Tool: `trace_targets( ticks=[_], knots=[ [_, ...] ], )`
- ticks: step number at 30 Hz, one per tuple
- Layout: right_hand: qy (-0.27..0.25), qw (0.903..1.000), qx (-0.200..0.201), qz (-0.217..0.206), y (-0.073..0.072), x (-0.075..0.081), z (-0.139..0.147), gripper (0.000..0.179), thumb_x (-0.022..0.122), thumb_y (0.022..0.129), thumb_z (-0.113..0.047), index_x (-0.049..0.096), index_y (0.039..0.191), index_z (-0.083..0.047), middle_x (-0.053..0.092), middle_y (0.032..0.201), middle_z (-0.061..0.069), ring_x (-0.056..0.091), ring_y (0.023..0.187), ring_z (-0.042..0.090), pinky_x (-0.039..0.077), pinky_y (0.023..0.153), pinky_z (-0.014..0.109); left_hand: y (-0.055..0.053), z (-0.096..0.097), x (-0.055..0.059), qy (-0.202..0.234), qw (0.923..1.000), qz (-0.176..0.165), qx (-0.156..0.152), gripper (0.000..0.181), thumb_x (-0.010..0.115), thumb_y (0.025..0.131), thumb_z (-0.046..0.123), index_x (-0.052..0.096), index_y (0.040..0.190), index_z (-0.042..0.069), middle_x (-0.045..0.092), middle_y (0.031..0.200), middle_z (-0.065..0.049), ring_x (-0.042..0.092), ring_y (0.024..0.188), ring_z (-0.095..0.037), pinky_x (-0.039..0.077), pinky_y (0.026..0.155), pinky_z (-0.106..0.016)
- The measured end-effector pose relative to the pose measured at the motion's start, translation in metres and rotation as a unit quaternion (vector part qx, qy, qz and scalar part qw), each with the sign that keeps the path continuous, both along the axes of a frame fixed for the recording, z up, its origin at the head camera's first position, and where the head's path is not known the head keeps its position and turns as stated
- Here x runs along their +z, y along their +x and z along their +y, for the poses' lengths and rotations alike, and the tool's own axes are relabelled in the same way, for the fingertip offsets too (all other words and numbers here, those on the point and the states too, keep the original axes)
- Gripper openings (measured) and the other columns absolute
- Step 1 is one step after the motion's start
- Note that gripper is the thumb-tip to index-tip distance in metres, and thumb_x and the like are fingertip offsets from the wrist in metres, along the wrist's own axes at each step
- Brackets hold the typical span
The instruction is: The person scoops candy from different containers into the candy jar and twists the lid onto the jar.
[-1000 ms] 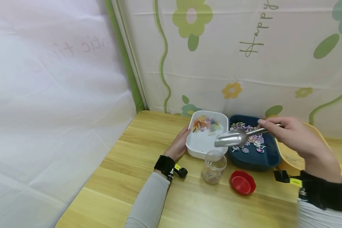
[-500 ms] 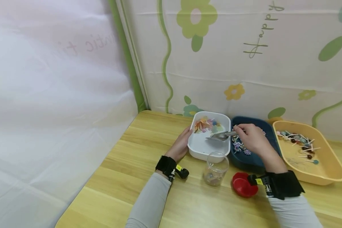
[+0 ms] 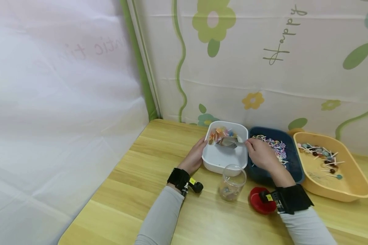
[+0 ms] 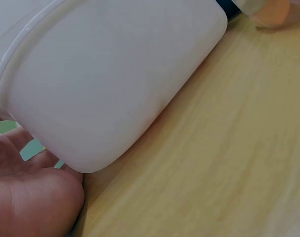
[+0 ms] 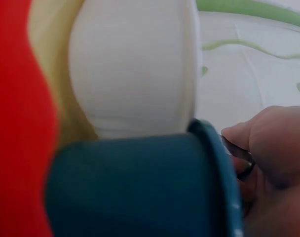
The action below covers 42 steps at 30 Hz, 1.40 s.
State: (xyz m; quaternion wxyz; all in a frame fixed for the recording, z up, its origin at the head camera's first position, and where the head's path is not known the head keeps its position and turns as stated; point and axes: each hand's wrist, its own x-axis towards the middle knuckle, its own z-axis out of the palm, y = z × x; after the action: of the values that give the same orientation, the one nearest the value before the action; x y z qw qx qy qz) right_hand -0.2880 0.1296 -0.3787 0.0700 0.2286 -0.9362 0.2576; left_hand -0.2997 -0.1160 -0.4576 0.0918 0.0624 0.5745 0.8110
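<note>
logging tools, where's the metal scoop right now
Right of centre in the head view, the metal scoop is in the right hand, its front end at the candies in the white tray.

1. Two sets of fingers are showing: the left fingers (image 3: 204, 140) and the right fingers (image 3: 250, 144).
2. Three bins are standing: one white bin (image 3: 224, 159) against the left fingers, one navy bin (image 3: 295, 167) beneath the right fingers, one yellow bin (image 3: 343, 185) farther right of them.
3. Four batches of candies (image 3: 218, 133) are lying: one in each bin, one inside the cup; overlapping pieces are defying an exact count.
4. One metal scoop (image 3: 228, 143) is sitting in the right fingers.
5. One clear cup (image 3: 234, 181) is standing nearer the viewer than both sets of fingers.
6. One red dish (image 3: 263, 207) is lying nearer than the right fingers.
7. One desk (image 3: 135, 177) is carrying everything.
</note>
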Motion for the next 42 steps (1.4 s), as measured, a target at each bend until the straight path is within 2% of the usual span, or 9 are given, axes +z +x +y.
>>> trace_targets(
  ticks=[4,10,15,18,22,29,35,38,42],
  knots=[
    [0.015,0.9997,0.02,0.001,-0.002,-0.006,-0.005,0.033,0.039,0.102,-0.018,0.061,0.111,0.004,0.064,0.101,0.019,0.057,0.091,0.031,0.047,0.078,0.053,0.0,-0.001,0.001,-0.005,1.0,0.002,-0.001,0.046,0.029,0.105,0.029,0.021,0.149,0.02,0.018,0.153,-0.003,0.021,0.135,-0.019,0.02,0.112,-0.039],
    [-0.015,0.9977,0.062,-0.024,-0.004,-0.006,-0.001,0.032,0.039,0.102,-0.019,0.062,0.111,0.002,0.063,0.1,0.018,0.055,0.086,0.026,0.047,0.072,0.046,0.0,0.0,0.002,-0.008,1.0,0.0,-0.002,0.047,0.032,0.104,0.033,0.024,0.149,0.022,0.021,0.152,0.0,0.021,0.134,-0.017,0.021,0.112,-0.04],
    [-0.058,0.989,0.115,-0.073,-0.005,-0.001,0.009,0.031,0.04,0.102,-0.017,0.062,0.112,0.002,0.062,0.1,0.017,0.053,0.086,0.027,0.046,0.072,0.04,0.0,0.0,0.003,-0.008,1.0,-0.004,0.002,0.045,0.034,0.103,0.033,0.027,0.147,0.025,0.022,0.152,0.003,0.021,0.134,-0.016,0.019,0.112,-0.042],
    [-0.081,0.9779,0.139,-0.134,-0.005,0.002,0.015,0.032,0.04,0.102,-0.02,0.062,0.116,-0.001,0.06,0.086,0.018,0.053,0.071,0.026,0.047,0.061,0.034,-0.001,0.0,0.002,0.001,1.0,-0.005,0.006,0.045,0.035,0.103,0.032,0.027,0.147,0.024,0.021,0.152,0.002,0.02,0.134,-0.017,0.018,0.112,-0.043],
    [-0.093,0.9608,0.164,-0.203,-0.004,0.007,0.022,0.032,0.041,0.102,-0.024,0.061,0.119,-0.006,0.047,0.072,0.014,0.045,0.054,0.021,0.041,0.047,0.03,-0.002,0.0,0.002,0.011,0.9999,-0.006,0.009,0.046,0.035,0.103,0.03,0.027,0.148,0.021,0.021,0.152,-0.003,0.02,0.135,-0.019,0.018,0.112,-0.042],
    [-0.144,0.9307,0.179,-0.284,-0.006,0.006,0.029,0.034,0.039,0.103,-0.025,0.06,0.117,-0.003,0.037,0.061,0.002,0.033,0.049,0.015,0.033,0.045,0.023,-0.003,0.0,0.002,0.007,0.9998,-0.011,0.014,0.045,0.033,0.104,0.029,0.028,0.147,0.02,0.021,0.152,-0.005,0.02,0.135,-0.02,0.019,0.112,-0.04],
    [-0.205,0.9024,0.195,-0.325,-0.011,0.004,0.034,0.04,0.035,0.104,-0.025,0.053,0.118,0.007,0.033,0.062,0.005,0.028,0.048,0.016,0.022,0.045,0.039,-0.002,0.001,0.003,-0.003,0.9996,-0.016,0.021,0.044,0.033,0.104,0.029,0.028,0.147,0.02,0.022,0.152,-0.003,0.019,0.135,-0.02,0.018,0.112,-0.042],
    [-0.225,0.8974,0.204,-0.32,-0.011,0.004,0.036,0.04,0.034,0.104,-0.024,0.052,0.118,0.008,0.031,0.063,0.007,0.027,0.048,0.017,0.019,0.047,0.044,-0.002,0.002,0.003,-0.005,0.9996,-0.015,0.022,0.044,0.033,0.104,0.03,0.028,0.147,0.02,0.022,0.152,-0.003,0.019,0.135,-0.02,0.018,0.112,-0.041],
    [-0.233,0.9017,0.188,-0.312,-0.01,0.004,0.04,0.039,0.035,0.104,-0.024,0.052,0.12,0.007,0.033,0.063,0.008,0.029,0.047,0.017,0.027,0.042,0.036,0.001,0.001,0.002,-0.01,0.9995,-0.019,0.021,0.045,0.034,0.103,0.03,0.029,0.147,0.021,0.023,0.151,-0.002,0.021,0.134,-0.019,0.019,0.112,-0.041]
  ],
)
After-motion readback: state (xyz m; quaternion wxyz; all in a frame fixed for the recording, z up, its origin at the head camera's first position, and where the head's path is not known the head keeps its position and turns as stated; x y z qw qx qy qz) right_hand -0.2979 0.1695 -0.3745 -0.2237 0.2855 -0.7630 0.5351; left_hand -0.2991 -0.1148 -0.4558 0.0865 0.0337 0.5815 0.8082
